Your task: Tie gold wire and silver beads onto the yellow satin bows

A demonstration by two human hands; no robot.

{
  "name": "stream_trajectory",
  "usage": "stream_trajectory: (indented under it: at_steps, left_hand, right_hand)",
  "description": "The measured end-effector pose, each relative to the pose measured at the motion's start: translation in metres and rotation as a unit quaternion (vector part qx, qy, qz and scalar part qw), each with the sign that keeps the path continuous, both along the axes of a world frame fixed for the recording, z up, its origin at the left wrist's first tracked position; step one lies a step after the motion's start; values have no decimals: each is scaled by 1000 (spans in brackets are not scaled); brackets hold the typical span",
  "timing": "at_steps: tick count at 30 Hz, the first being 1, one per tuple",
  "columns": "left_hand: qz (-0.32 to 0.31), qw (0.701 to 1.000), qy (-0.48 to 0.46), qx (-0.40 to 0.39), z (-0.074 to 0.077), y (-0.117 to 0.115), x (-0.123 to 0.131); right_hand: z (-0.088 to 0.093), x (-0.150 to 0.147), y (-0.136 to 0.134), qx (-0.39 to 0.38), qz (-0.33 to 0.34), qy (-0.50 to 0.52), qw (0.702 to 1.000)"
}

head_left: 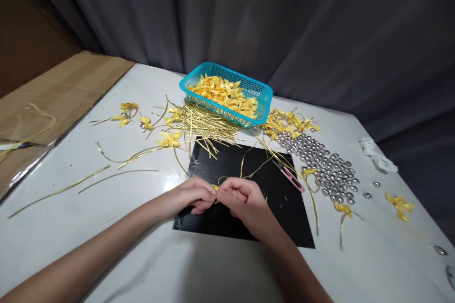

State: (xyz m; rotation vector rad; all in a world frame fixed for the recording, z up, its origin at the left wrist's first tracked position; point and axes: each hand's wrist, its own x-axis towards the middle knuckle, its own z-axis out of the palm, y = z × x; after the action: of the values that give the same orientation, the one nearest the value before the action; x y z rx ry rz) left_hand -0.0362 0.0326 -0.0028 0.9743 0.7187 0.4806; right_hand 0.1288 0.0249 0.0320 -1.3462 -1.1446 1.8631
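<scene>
My left hand [197,196] and my right hand [241,196] meet fingertip to fingertip just above a black mat [287,227]. Both are closed in a pinch on a thin gold cord [222,179], which loops up between them. A bit of yellow ribbon [215,188] shows at the left fingertips; most of it is hidden by my fingers. Beyond my hands lies a pile of cut gold cords [209,125]. Pink-handled snips [291,178] rest on the mat's right side, near several loose cord ends.
A turquoise basket [265,104] of yellow ribbon bows [223,92] stands at the back. Silver beads [327,165] spread to its right, beside corded bows [291,123]. More bows [169,139] and cords lie at left. Cardboard [53,85] borders the table's left; a grey curtain [249,19] hangs behind.
</scene>
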Motion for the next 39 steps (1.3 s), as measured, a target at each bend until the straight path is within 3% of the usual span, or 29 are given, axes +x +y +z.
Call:
stream_trajectory:
  at_steps: [8, 19, 31, 39]
  left_hand:
    - [10, 999, -31, -41, 5, 1, 5]
    - [-17, 999, 44, 27, 3, 2, 2]
    - [-17, 999, 24, 15, 11, 0, 8]
    - [2, 989, 124, 83, 12, -1, 8]
  right_hand:
    - [0, 7, 2, 14, -17, 7, 1000]
    - [0, 8, 2, 47, -3, -13, 999]
    - [-2, 5, 1, 47, 0, -11, 999]
    - [-1, 4, 0, 59, -32, -76, 995]
